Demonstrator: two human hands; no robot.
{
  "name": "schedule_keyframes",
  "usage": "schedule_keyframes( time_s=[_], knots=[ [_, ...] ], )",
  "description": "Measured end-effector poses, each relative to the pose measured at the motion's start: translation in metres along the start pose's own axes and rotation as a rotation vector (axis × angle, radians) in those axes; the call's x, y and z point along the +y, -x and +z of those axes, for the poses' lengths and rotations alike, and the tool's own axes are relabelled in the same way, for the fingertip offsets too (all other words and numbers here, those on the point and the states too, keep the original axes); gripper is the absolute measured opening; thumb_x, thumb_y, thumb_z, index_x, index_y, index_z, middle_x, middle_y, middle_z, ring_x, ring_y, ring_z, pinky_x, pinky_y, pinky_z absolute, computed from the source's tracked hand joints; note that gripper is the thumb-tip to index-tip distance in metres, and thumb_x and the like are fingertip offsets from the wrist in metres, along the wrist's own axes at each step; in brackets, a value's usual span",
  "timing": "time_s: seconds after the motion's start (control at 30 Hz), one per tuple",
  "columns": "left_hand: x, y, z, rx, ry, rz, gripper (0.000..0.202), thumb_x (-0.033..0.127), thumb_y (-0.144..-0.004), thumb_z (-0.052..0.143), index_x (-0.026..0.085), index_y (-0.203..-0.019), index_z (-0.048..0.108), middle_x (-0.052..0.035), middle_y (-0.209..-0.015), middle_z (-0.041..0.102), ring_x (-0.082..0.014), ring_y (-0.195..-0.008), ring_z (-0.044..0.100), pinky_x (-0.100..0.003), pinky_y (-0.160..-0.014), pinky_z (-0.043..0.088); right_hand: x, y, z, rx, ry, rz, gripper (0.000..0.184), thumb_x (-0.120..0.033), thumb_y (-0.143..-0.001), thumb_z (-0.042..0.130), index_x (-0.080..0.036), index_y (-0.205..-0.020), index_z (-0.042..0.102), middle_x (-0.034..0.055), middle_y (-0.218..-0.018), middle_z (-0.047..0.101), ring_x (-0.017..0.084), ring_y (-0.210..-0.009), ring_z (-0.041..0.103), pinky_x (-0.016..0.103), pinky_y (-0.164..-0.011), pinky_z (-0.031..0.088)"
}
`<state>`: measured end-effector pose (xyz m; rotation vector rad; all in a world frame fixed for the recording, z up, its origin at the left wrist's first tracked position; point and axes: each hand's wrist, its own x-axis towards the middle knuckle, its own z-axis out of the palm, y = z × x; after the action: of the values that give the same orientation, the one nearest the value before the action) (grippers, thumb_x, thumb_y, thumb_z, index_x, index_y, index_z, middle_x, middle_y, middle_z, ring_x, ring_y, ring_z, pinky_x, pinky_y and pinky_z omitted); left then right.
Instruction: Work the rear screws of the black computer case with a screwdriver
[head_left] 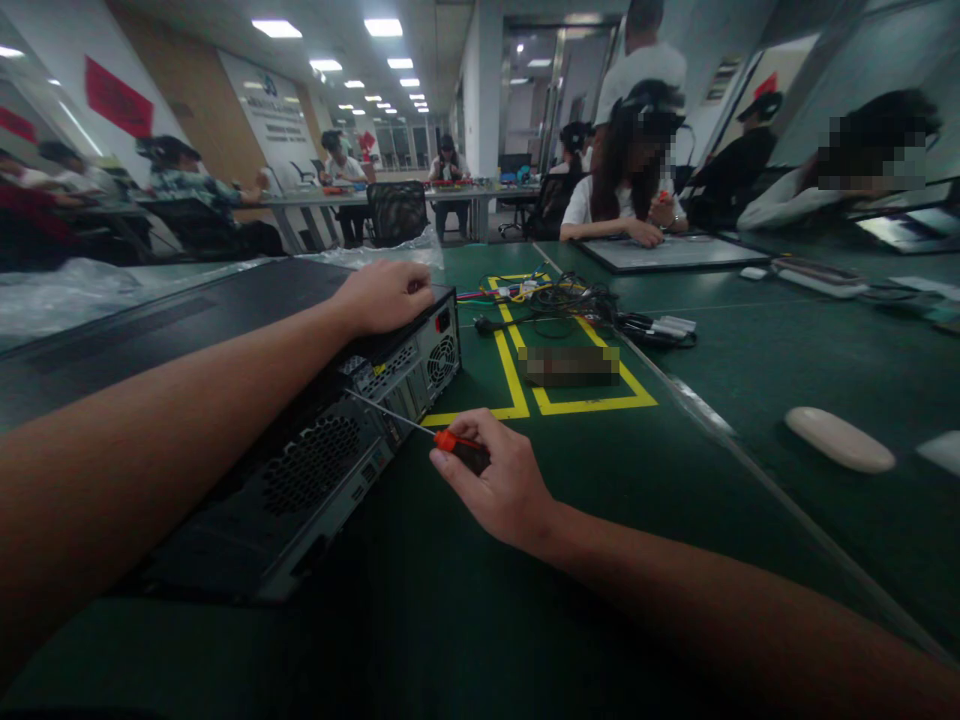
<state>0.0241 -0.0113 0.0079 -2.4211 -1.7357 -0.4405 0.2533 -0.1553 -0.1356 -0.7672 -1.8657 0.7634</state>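
A black desktop computer case (247, 290) lies on its side on the green table, its rear panel with fan grilles and ports facing me. My left hand (386, 297) rests on the top face near the rear edge, fingers curled against the case; the fingertips are partly hidden. In my right hand (499, 475) is a screwdriver (444, 439) with an orange and dark handle, held between thumb and fingers. Its long thin shaft points left, and the tip meets the edge of the rear panel. Any screw at the tip is too small to make out.
Beyond the case lies a bundle of black and coloured cables (570, 297), close to yellow tape markings (517, 385) and a blurred-out dark object (570, 367). A pale oval object (838, 438) sits at right. Clear plastic wrap (97, 295) lies behind the case. Other people work across the table.
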Motion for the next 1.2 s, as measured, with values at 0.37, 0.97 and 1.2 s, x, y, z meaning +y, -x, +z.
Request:
schedule_keyframes(
  time_s=[0.37, 0.97, 1.2],
  knots=[
    [-0.0001, -0.0004, 0.0004, 0.002, -0.013, 0.004, 0.025, 0.038, -0.099, 0.057, 0.024, -0.087, 0.074, -0.0106, -0.088, 0.073, -0.0266, -0.082, 0.063, -0.040, -0.075, 0.040, -0.0025, 0.0007, -0.0005, 0.001, -0.019, 0.011, 0.015, -0.040, -0.107, 0.075, -0.025, -0.109, 0.072, 0.0038, -0.100, 0.081, 0.019, -0.082, 0.074, 0.034, -0.075, 0.059],
    [0.0015, 0.0005, -0.0010, -0.002, -0.020, 0.008, 0.025, 0.038, -0.097, 0.056, 0.024, -0.084, 0.072, -0.0106, -0.088, 0.073, -0.0265, -0.082, 0.063, -0.039, -0.074, 0.041, 0.0022, -0.0005, 0.0012, 0.009, -0.006, -0.013, 0.012, -0.034, -0.104, 0.076, -0.028, -0.107, 0.066, 0.0027, -0.101, 0.081, 0.020, -0.085, 0.076, 0.037, -0.083, 0.062],
    [0.0031, 0.0013, -0.0023, -0.013, -0.034, -0.002, 0.025, 0.037, -0.098, 0.055, 0.024, -0.088, 0.074, -0.0114, -0.092, 0.075, -0.0281, -0.085, 0.065, -0.041, -0.077, 0.043, 0.0006, -0.0009, 0.0006, 0.007, -0.025, -0.011, 0.012, -0.034, -0.103, 0.076, -0.027, -0.107, 0.066, 0.0028, -0.100, 0.081, 0.020, -0.086, 0.075, 0.036, -0.083, 0.062]
  ],
)
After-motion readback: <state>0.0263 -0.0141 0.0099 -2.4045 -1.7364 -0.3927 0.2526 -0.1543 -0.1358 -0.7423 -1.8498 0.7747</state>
